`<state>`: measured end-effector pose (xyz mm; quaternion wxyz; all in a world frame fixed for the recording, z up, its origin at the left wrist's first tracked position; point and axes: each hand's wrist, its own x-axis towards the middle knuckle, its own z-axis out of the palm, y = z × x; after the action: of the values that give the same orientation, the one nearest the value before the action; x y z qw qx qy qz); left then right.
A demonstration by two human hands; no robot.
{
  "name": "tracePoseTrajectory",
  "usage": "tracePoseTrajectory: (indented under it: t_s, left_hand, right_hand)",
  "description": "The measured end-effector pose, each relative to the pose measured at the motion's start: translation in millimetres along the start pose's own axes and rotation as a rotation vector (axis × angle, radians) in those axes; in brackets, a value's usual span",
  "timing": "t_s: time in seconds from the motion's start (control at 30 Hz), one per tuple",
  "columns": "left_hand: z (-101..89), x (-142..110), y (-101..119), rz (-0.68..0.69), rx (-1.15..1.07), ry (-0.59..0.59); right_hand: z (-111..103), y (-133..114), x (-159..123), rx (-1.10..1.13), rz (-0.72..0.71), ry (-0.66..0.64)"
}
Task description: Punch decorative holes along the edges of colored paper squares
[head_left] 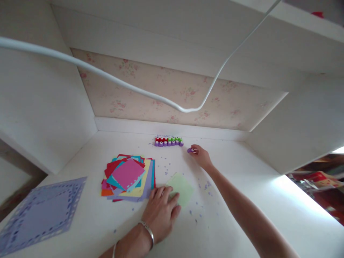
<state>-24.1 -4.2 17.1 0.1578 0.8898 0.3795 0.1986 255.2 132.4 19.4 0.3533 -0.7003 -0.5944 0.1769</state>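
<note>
Right fingers [197,147] hold punch [190,150]; left fingers [174,200] touch green paper [183,190].

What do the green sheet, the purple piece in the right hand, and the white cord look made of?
Green sheet: probably paper, matte; thin, flat, crisp-edged.
Purple piece: likely hard plastic, given its solid, even colour; too small to judge the finish.
White cord: likely a plastic or rubber sheath, smooth; even surface, loose bend.

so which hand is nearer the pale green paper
Left. The left hand rests at the left edge of the pale green paper; the right hand is beyond it, holding a purple object.
</note>
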Motion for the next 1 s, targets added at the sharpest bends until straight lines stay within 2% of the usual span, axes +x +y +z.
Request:
tracePoseTrajectory:
  t_s: [0.1, 0.17, 0.2, 0.27, 0.37, 0.53, 0.73, 0.9, 1.0]
  left_hand:
    - [-2.0, 1, 4, 0.007, -0.056, 0.039]
    - [-1.9, 2, 4, -0.011, -0.140, 0.109]
    - [-1.7, 3, 3, -0.037, -0.198, 0.147]
    - [-1.0, 5, 0, -0.103, -0.313, 0.196]
    - [-0.1, 7, -5, -0.140, -0.383, 0.212]
    - [2.2, 8, -10, -0.033, -0.356, 0.187]
    - [6.6, 9, -13, 0.045, -0.294, 0.118]
    - [7.9, 11, -23, -0.071, -0.286, 0.176]
    - [6.8, 14, -34, -0.105, -0.248, 0.222]
  right_hand:
    - [2, -12, -47, 0.142, -0.021, -0.011]
    - [7, -22, -82, 0.475, -0.045, -0.128]
    - [10, -27, -99, 0.560, -0.058, -0.211]
    - [16, -35, -126, 0.587, -0.114, -0.285]
    - [23, -43, -151, 0.458, -0.220, -0.270]
    - [26, -47, -162, 0.352, -0.351, -0.240]
    - [20, -44, -165, 0.343, -0.328, -0.269]
    - [9, -45, -162, 0.122, -0.449, -0.286]
    - [8, -41, -159, -0.105, -0.406, -0.192]
